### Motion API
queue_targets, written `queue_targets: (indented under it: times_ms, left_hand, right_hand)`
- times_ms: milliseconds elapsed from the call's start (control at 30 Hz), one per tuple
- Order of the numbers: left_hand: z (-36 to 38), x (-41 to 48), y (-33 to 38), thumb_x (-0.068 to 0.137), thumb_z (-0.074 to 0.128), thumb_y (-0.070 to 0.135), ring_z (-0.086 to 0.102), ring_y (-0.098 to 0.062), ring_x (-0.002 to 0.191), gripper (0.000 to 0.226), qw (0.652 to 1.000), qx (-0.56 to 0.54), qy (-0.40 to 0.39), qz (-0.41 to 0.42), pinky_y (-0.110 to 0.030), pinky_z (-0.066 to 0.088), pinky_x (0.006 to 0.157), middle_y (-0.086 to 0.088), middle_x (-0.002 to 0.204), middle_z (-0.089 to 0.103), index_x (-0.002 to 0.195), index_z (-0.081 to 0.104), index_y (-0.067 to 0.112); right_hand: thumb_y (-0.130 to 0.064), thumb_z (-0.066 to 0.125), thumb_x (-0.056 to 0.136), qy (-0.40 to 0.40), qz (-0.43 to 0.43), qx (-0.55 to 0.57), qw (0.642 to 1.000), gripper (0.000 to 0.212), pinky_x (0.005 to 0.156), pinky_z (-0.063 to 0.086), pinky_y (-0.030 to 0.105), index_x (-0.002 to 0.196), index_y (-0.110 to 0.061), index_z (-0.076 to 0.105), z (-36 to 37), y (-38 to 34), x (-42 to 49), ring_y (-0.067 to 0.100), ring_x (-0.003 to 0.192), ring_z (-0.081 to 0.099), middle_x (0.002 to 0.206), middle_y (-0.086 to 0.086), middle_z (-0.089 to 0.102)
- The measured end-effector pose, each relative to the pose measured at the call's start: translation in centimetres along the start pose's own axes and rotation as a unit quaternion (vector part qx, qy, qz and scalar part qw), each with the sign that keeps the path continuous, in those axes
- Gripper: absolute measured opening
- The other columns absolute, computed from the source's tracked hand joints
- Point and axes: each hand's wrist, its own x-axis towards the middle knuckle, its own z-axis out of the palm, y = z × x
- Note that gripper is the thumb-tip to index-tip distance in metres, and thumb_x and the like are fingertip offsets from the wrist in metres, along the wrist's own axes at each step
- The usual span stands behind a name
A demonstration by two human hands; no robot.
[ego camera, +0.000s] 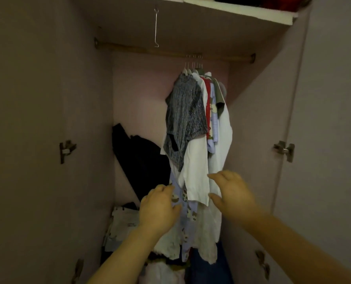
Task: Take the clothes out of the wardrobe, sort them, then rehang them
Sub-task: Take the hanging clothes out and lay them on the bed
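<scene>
Wardrobe interior, doors open. Rail [170, 51]: one cluster of hangers right of centre, bearing a grey patterned top [185, 115], a white shirt [197, 171], a red garment [207, 95], a lilac printed garment [188, 222] and an olive garment [218, 95], all packed together. Wire hook [156, 27]: hangs alone from the shelf [242, 11] above. Dark clothing [145, 160]: heaped against the back wall, left of the hanging items. Pale folded pile [121, 224]: bottom left. Left hand [160, 206]: raised, fingers loose, tips at the lilac fabric; contact cannot be told. Right hand [232, 191]: raised, fingers spread, just beside the white shirt's hem, holding nothing.
</scene>
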Motion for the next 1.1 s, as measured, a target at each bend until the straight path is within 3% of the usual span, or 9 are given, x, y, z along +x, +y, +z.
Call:
queue_targets:
  times_ms: [33,100,400,600,767,933,1100]
  left_hand:
    - [0.1,1.7,-0.1,0.095,0.046,0.041,0.043,-0.015,0.123,0.053,1.000,0.005,0.007,-0.001,-0.026,0.036,0.097,0.002,0.139,0.041,0.143,0.032,0.024]
    - [0.2,5.0,-0.3,0.094,0.047,0.041,0.042,-0.017,0.123,0.053,1.000,0.010,0.023,-0.013,-0.027,0.035,0.097,0.001,0.139,0.041,0.143,0.033,0.023]
    - [-1.0,18.8,-0.5,0.091,0.054,0.042,0.041,-0.020,0.127,0.057,0.991,-0.029,0.112,-0.066,-0.036,0.039,0.102,0.000,0.141,0.041,0.142,0.036,0.022]
    - [-1.1,25.9,-1.4,0.092,0.052,0.043,0.045,-0.018,0.124,0.056,0.985,-0.042,0.154,-0.073,-0.035,0.041,0.100,0.000,0.140,0.042,0.142,0.035,0.024]
    - [-0.9,32.1,-2.7,0.092,0.052,0.043,0.046,-0.017,0.122,0.055,0.981,-0.063,0.177,-0.054,-0.031,0.042,0.097,0.002,0.139,0.041,0.142,0.035,0.025]
    - [-0.5,39.1,-5.0,0.091,0.054,0.041,0.044,-0.018,0.123,0.055,0.977,-0.089,0.194,-0.015,-0.032,0.039,0.101,0.000,0.136,0.044,0.140,0.038,0.023]
    - [-0.5,44.9,-7.3,0.091,0.054,0.039,0.043,-0.017,0.123,0.054,0.969,-0.108,0.221,0.024,-0.033,0.038,0.103,-0.001,0.136,0.045,0.140,0.039,0.021]
  right_hand:
    - [-0.025,0.059,0.089,0.003,-0.007,-0.010,1.000,0.045,0.094,0.043,0.038,0.131,-0.011,0.053,0.0,0.5,1.8,0.033,0.114,0.053,0.123,0.010,0.056]
    - [-0.029,0.055,0.093,0.008,-0.029,-0.011,0.999,0.051,0.104,0.032,0.032,0.140,-0.017,0.040,0.4,1.8,5.3,0.026,0.127,0.039,0.137,0.005,0.045]
    - [-0.025,0.055,0.092,0.075,-0.123,-0.003,0.990,0.050,0.104,0.026,0.029,0.139,-0.014,0.042,1.3,6.4,20.9,0.024,0.126,0.038,0.134,0.007,0.046]
    - [-0.022,0.052,0.093,0.129,-0.179,-0.014,0.975,0.048,0.103,0.031,0.032,0.139,-0.012,0.041,1.2,6.6,29.4,0.024,0.128,0.033,0.134,0.008,0.044]
    - [-0.023,0.049,0.095,0.148,-0.167,-0.053,0.973,0.047,0.102,0.032,0.031,0.139,-0.013,0.038,1.3,7.0,36.1,0.023,0.126,0.033,0.134,0.006,0.040]
    - [-0.019,0.053,0.091,0.162,-0.114,-0.106,0.974,0.041,0.100,0.033,0.033,0.130,-0.009,0.046,1.8,7.6,43.0,0.027,0.123,0.037,0.131,0.010,0.042]
    - [-0.022,0.049,0.094,0.181,-0.059,-0.131,0.973,0.043,0.100,0.035,0.036,0.134,-0.009,0.042,2.2,9.9,47.9,0.028,0.121,0.040,0.131,0.011,0.042]
